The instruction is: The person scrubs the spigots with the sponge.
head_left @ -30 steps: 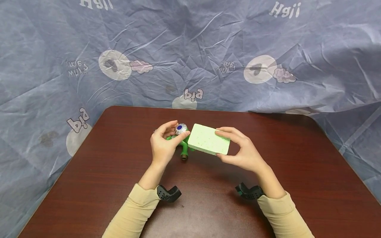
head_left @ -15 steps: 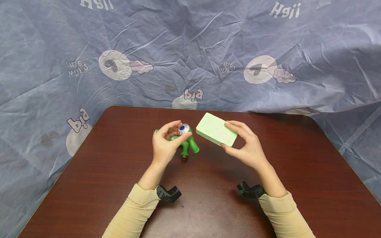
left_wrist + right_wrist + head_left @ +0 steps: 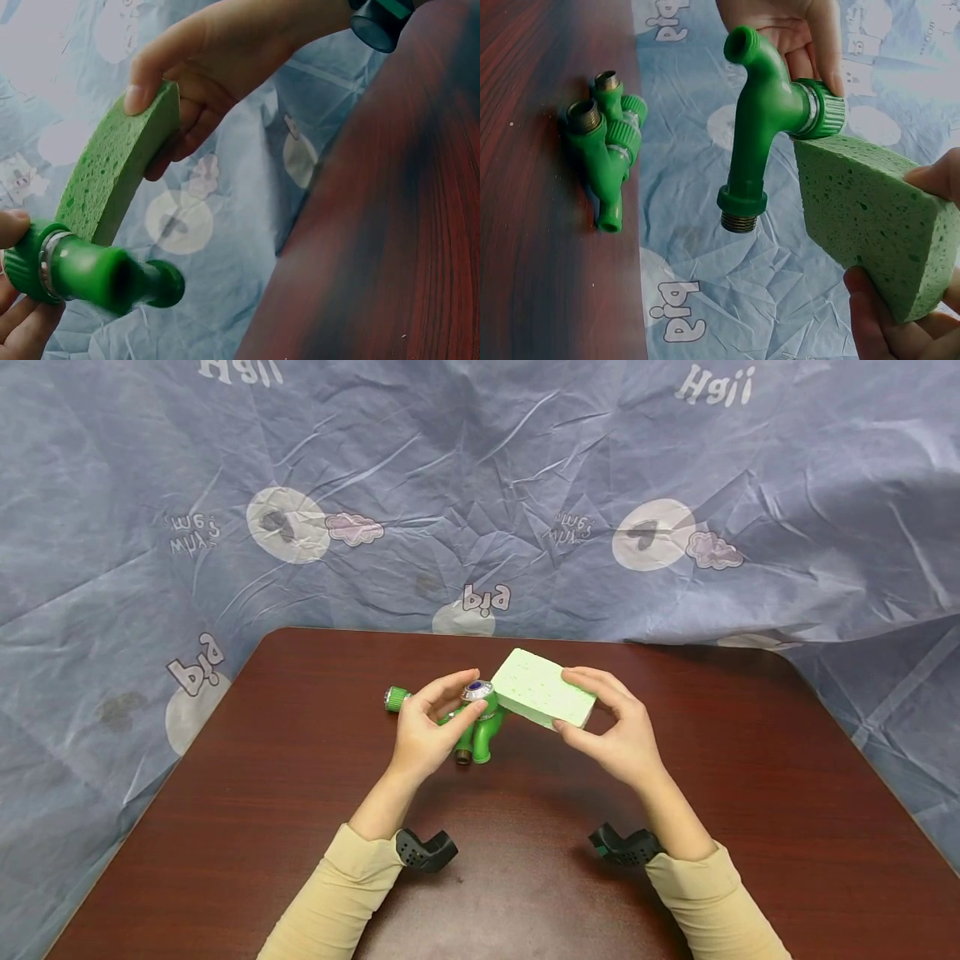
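Observation:
My left hand (image 3: 429,727) grips a green plastic faucet (image 3: 759,120) by its ribbed knob, above the table. The knob's silver cap with a blue centre faces up in the head view. In the right wrist view the faucet's threaded brass end points downward. My right hand (image 3: 618,731) holds a light green sponge (image 3: 542,689) between thumb and fingers at one end. The sponge's far end meets the faucet's knob and seems to touch it. Two more green faucets (image 3: 604,154) lie close together on the table, mostly behind my left hand in the head view.
The dark red-brown wooden table (image 3: 300,827) reaches back to a wrinkled blue-grey printed cloth (image 3: 480,485) hanging behind it. A black wrist mount (image 3: 426,850) sits at my left cuff and another black wrist mount (image 3: 626,845) at my right.
The sponge first drew away from the faucet to the upper right, then came back against it. My left hand shifted slightly right, and the held faucet turned.

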Tool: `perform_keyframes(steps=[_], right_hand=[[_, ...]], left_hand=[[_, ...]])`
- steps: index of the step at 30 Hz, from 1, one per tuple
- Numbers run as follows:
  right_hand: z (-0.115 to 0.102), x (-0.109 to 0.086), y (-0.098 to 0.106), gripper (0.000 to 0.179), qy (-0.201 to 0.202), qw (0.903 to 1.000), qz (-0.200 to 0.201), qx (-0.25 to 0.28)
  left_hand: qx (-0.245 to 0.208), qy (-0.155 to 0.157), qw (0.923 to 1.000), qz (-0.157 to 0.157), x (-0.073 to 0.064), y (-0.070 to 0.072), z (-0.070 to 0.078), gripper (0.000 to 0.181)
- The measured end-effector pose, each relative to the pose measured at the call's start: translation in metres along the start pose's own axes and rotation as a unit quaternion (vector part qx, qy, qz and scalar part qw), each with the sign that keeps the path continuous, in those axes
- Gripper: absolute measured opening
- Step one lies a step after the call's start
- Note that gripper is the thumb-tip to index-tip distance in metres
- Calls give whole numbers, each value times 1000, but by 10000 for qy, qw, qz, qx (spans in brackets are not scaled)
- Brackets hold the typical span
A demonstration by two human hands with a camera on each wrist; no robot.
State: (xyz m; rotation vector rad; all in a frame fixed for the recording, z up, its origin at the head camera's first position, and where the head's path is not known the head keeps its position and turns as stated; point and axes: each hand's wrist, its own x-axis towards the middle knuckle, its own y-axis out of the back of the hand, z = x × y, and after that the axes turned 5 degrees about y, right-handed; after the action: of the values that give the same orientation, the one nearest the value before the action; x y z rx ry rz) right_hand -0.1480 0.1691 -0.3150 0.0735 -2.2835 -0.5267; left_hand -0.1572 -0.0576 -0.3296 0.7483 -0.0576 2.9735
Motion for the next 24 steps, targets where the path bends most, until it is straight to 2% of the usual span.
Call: perform_keyframes(steps=[6,10,13,15,24], right_hand=[[19,-5,1,50,-325,9978,166,553],[29,-8,1,51,-382,9966,219,696],[30,-8,1,50,-374,9961,216,775],[29,-8,1,50,-385,9957,203,812],[28,-7,1,51,-318,9958,164,839]], left_hand=[[-93,59,9995,-297,-1,0,-3,26],[-242,147,9986,-445,0,1,-19,26],[-318,234,9985,-377,2,1,-31,27],[-361,285,9985,-284,2,1,-34,29],[-943,872,9916,-153,2,3,-32,41]])
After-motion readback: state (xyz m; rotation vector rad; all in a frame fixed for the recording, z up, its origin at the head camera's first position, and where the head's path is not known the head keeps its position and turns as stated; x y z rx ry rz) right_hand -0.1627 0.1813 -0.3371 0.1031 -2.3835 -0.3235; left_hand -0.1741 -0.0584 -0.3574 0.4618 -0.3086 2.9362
